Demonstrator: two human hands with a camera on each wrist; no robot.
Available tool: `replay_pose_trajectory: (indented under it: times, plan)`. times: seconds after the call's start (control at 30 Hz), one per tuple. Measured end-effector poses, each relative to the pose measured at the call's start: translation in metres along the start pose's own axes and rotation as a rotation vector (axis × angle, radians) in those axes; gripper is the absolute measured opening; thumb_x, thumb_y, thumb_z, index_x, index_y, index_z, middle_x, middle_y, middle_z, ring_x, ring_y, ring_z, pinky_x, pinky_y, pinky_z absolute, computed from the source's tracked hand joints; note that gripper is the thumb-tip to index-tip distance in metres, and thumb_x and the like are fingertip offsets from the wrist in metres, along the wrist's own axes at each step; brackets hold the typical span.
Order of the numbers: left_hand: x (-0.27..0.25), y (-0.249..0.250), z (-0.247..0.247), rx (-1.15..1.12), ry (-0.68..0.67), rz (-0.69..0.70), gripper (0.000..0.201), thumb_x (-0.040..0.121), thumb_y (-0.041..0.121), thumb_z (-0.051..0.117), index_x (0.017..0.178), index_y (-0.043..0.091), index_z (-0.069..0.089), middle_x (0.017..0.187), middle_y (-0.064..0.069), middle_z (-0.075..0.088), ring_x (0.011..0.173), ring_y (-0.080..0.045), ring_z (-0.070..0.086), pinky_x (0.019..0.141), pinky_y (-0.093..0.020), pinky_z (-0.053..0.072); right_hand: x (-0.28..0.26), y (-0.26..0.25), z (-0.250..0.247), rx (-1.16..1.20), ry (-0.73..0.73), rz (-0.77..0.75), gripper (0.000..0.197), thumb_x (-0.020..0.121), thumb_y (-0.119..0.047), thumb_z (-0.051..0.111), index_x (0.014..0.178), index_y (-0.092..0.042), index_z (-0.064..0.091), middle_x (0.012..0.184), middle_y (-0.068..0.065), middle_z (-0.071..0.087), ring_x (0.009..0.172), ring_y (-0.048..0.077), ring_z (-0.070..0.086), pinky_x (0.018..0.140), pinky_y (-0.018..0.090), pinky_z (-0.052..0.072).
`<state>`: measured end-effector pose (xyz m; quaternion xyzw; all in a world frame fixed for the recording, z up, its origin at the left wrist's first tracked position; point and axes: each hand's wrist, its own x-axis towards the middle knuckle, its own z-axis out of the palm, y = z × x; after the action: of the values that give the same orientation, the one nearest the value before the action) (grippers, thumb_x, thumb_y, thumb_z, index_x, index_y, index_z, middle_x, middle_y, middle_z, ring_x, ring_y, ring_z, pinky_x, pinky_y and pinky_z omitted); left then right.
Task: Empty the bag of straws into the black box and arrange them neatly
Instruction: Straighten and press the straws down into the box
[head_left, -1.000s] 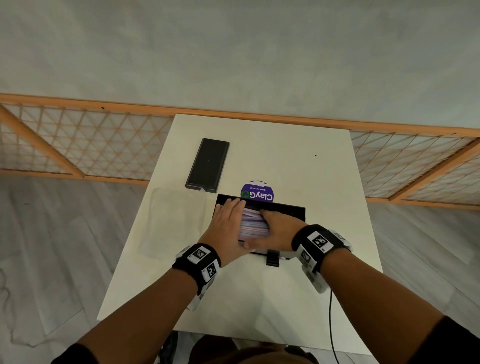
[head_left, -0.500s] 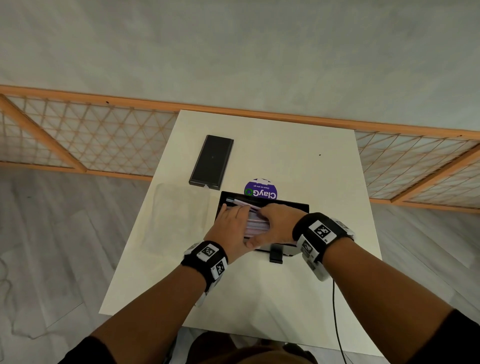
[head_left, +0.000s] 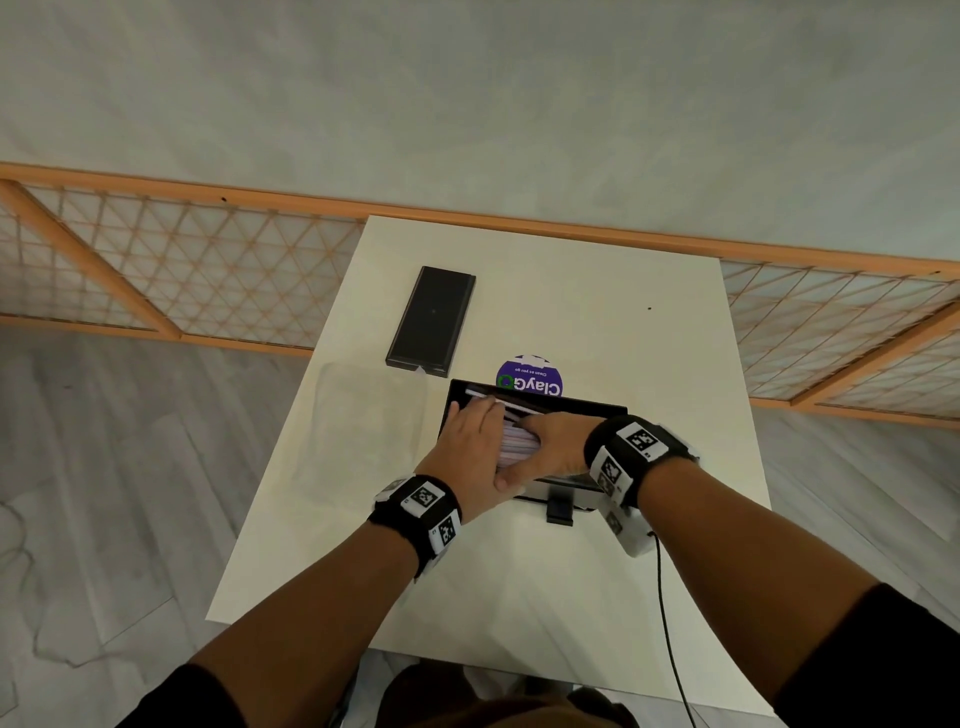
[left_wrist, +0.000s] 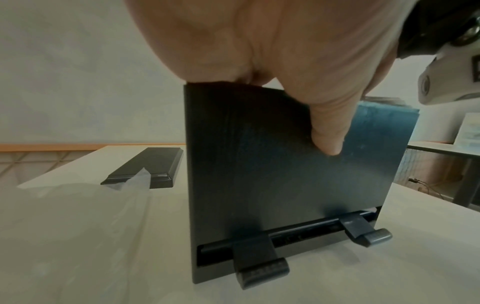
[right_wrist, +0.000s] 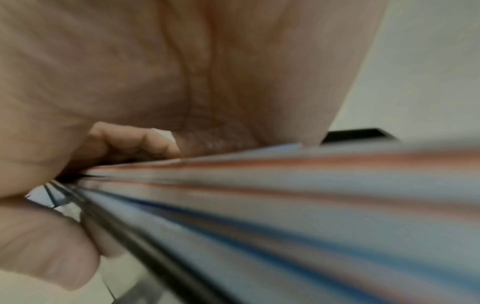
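Note:
The black box (head_left: 571, 408) stands open on the white table (head_left: 571, 597), with its near wall filling the left wrist view (left_wrist: 259, 185). Pale striped straws (head_left: 514, 447) lie lengthwise inside it, seen close and blurred in the right wrist view (right_wrist: 311, 195). My left hand (head_left: 467, 441) lies flat over their left end, its thumb (left_wrist: 330, 123) hanging down the box's outer wall. My right hand (head_left: 550, 447) presses on the straws from the right, with its thumb along the near rim. A few straws show past the left fingers by the far wall.
The box's black lid (head_left: 431, 319) lies flat at the back left. The clear bag (head_left: 363, 415) lies flat on the table left of the box. A purple round sticker (head_left: 530, 382) sits behind the box. A black cable (head_left: 670, 623) hangs from my right wrist.
Both hands have stayed on the straws in the box. The left fingers have drawn back a little from the far wall, uncovering a few straws there.

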<state>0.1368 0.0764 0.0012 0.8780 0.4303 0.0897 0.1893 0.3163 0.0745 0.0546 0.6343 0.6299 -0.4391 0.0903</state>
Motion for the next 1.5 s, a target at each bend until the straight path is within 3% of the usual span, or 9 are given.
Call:
replay_pose_trajectory:
  times: [0.13, 0.33, 0.47, 0.67, 0.83, 1.0, 1.23, 1.4, 1.5]
  plan:
    - [-0.001, -0.001, 0.005, 0.078, -0.045, 0.0, 0.088, 0.079, 0.057, 0.067, 0.146, 0.007, 0.039, 0.153, -0.013, 0.038, 0.148, -0.026, 0.028, 0.125, -0.046, 0.01, -0.012, -0.004, -0.002, -0.122, 0.052, -0.035, 0.066, 0.057, -0.081, 0.073, 0.101, -0.033, 0.064, 0.095, -0.009, 0.066, 0.086, 0.011, 0.063, 0.081, 0.029, 0.053]
    - [0.0, -0.005, 0.01, 0.114, -0.004, 0.029, 0.07, 0.075, 0.067, 0.062, 0.122, 0.016, 0.056, 0.127, -0.004, 0.053, 0.122, -0.023, 0.05, 0.119, -0.042, 0.029, -0.02, -0.007, 0.0, -0.311, 0.121, 0.083, 0.082, 0.057, -0.097, 0.045, 0.102, -0.029, 0.055, 0.108, -0.001, 0.062, 0.094, 0.019, 0.06, 0.09, 0.036, 0.053]
    - [0.004, -0.006, 0.01, 0.16, -0.046, 0.023, 0.069, 0.075, 0.071, 0.058, 0.121, 0.019, 0.056, 0.117, -0.001, 0.058, 0.115, -0.021, 0.054, 0.116, -0.039, 0.03, -0.017, -0.005, 0.007, -0.23, 0.158, 0.115, 0.09, 0.069, -0.088, 0.052, 0.131, -0.022, 0.047, 0.128, 0.004, 0.059, 0.11, 0.024, 0.059, 0.098, 0.034, 0.048]
    - [0.005, 0.001, 0.008, 0.212, -0.076, -0.027, 0.081, 0.076, 0.065, 0.064, 0.137, 0.016, 0.044, 0.13, -0.007, 0.05, 0.121, -0.027, 0.051, 0.116, -0.044, 0.033, -0.001, -0.001, 0.007, -0.141, 0.145, 0.163, 0.115, 0.043, -0.095, 0.058, 0.135, -0.027, 0.051, 0.127, 0.001, 0.06, 0.109, 0.022, 0.059, 0.099, 0.039, 0.051]
    - [-0.001, 0.003, 0.008, 0.248, 0.017, 0.023, 0.088, 0.073, 0.063, 0.066, 0.143, 0.015, 0.045, 0.138, -0.008, 0.045, 0.121, -0.028, 0.049, 0.106, -0.042, 0.043, 0.007, 0.004, 0.005, -0.17, 0.065, 0.202, 0.114, 0.051, -0.095, 0.059, 0.142, -0.027, 0.047, 0.135, 0.006, 0.052, 0.113, 0.024, 0.053, 0.097, 0.034, 0.046]
    - [0.003, 0.005, 0.004, 0.289, -0.135, 0.002, 0.094, 0.074, 0.069, 0.058, 0.15, 0.018, 0.033, 0.159, -0.007, 0.032, 0.132, -0.029, 0.04, 0.109, -0.045, 0.037, 0.009, 0.004, 0.002, -0.232, 0.0, 0.206, 0.11, 0.056, -0.095, 0.055, 0.142, -0.027, 0.05, 0.138, 0.009, 0.044, 0.118, 0.027, 0.05, 0.092, 0.033, 0.04]
    - [0.009, 0.007, 0.0, 0.308, -0.169, -0.029, 0.079, 0.072, 0.071, 0.054, 0.134, 0.023, 0.046, 0.127, -0.001, 0.059, 0.113, -0.025, 0.05, 0.102, -0.043, 0.041, 0.007, 0.009, 0.008, -0.045, 0.043, 0.142, 0.075, 0.063, -0.076, 0.073, 0.123, -0.032, 0.061, 0.119, -0.002, 0.064, 0.103, 0.016, 0.058, 0.092, 0.029, 0.045]
    - [0.011, 0.009, -0.003, 0.311, -0.192, -0.04, 0.071, 0.074, 0.067, 0.055, 0.129, 0.023, 0.049, 0.122, 0.0, 0.06, 0.111, -0.025, 0.05, 0.101, -0.041, 0.041, 0.011, 0.009, 0.004, -0.076, 0.033, 0.157, 0.082, 0.057, -0.08, 0.072, 0.12, -0.028, 0.061, 0.11, -0.002, 0.064, 0.098, 0.016, 0.059, 0.087, 0.03, 0.046]
    - [0.016, 0.009, -0.006, 0.263, -0.304, -0.093, 0.09, 0.071, 0.067, 0.063, 0.143, 0.02, 0.037, 0.14, -0.006, 0.05, 0.125, -0.029, 0.044, 0.109, -0.045, 0.037, 0.012, 0.011, 0.002, -0.095, 0.034, 0.149, 0.09, 0.055, -0.084, 0.071, 0.124, -0.027, 0.061, 0.112, -0.003, 0.063, 0.1, 0.016, 0.058, 0.086, 0.03, 0.045]
